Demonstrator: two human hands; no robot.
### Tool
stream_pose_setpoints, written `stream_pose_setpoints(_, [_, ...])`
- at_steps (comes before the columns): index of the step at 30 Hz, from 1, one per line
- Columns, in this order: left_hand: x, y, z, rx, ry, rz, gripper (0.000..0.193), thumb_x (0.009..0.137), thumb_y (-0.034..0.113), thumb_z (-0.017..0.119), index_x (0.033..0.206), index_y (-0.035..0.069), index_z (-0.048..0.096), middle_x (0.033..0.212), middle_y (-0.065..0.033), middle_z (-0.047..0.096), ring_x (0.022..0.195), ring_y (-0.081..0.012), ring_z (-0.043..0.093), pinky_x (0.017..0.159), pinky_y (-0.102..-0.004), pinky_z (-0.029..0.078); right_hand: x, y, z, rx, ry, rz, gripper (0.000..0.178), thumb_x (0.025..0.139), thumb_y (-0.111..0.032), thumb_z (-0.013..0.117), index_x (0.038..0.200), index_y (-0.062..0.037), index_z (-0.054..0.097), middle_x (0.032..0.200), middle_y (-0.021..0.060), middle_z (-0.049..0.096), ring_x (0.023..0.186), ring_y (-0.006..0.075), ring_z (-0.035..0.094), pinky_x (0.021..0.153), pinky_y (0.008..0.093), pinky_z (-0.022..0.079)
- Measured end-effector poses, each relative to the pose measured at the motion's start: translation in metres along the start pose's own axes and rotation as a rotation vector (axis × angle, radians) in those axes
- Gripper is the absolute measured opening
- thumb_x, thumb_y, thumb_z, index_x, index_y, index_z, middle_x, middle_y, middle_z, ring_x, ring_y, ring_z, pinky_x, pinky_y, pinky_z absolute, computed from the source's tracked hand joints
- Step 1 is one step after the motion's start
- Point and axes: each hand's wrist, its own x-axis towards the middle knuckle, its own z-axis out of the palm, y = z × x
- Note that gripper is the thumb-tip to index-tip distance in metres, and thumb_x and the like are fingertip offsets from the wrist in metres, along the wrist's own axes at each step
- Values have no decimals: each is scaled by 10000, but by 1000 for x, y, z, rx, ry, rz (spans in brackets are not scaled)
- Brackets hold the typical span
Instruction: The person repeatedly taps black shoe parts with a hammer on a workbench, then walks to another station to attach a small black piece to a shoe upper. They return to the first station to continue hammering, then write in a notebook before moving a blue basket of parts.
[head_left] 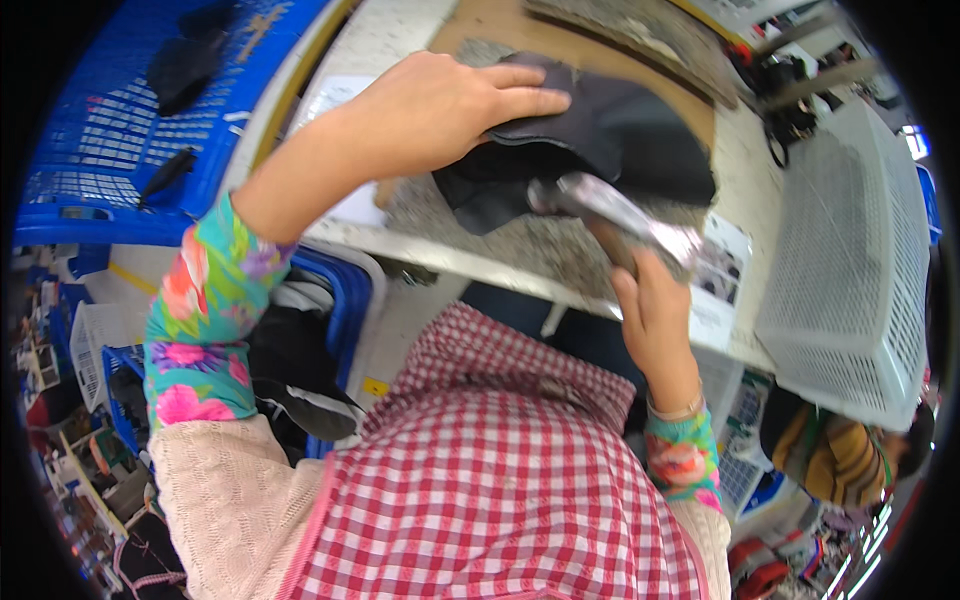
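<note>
A black leather shoe upper lies over a rough grey slab on the white worktable. My left hand grips its left part from above, fingers stretched across the leather and thumb out of sight. In my right hand is a hammer, held by its handle close to the table's near edge. Its shiny metal head, smeared by motion, is raised just in front of the upper's lower edge. Whether the metal touches the leather I cannot tell.
On the left stands a blue crate with black pieces in it. A white perforated basket is at the right. Below the table's left side, a blue bin holds more black pieces. A thick board lies at the far side.
</note>
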Motion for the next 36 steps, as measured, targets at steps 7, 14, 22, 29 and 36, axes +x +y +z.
stream_pose_setpoints(7, [44, 19, -11, -162, -287, -33, 345, 936, 241, 651, 1276, 204, 696, 1048, -165, 732, 954, -374, 712, 850, -460, 568, -3, -15, -17, -39, -77, 146, 296, 1038, -315, 583, 939, -41, 528, 761, 198, 623, 718, 439, 629, 596, 484, 479])
stream_pose_setpoints(14, [69, 36, -11, -163, -313, -35, 315, 948, 378, 612, 1129, 167, 760, 948, -189, 745, 884, -418, 708, 802, -511, 564, 21, -35, -3, -283, -206, 84, 309, 1014, -301, 616, 908, -28, 518, 682, 185, 641, 629, 390, 663, 519, 448, 521])
stream_pose_setpoints(22, [96, 41, -3, -129, -394, -98, 427, 936, 419, 637, 942, 14, 771, 964, -250, 735, 933, -434, 707, 848, -510, 560, 15, -17, -1, -173, -8, -48, 285, 995, -275, 643, 940, -26, 514, 643, 184, 642, 578, 410, 650, 499, 481, 520])
stream_pose_setpoints(29, [86, 46, -14, -114, -416, -185, 383, 963, 405, 602, 1054, 74, 770, 962, -236, 736, 925, -426, 706, 859, -510, 555, 13, -12, -9, -251, -93, 163, 291, 992, -275, 652, 920, -39, 498, 639, 194, 642, 584, 406, 656, 504, 479, 518])
stream_pose_setpoints(36, [70, 53, -11, -188, -318, -172, 317, 959, 358, 603, 1094, 121, 764, 950, -224, 735, 875, -427, 703, 822, -510, 556, 3, 3, -9, -294, -70, 1, 296, 998, -280, 643, 912, -43, 487, 620, 183, 635, 563, 404, 651, 487, 486, 512])
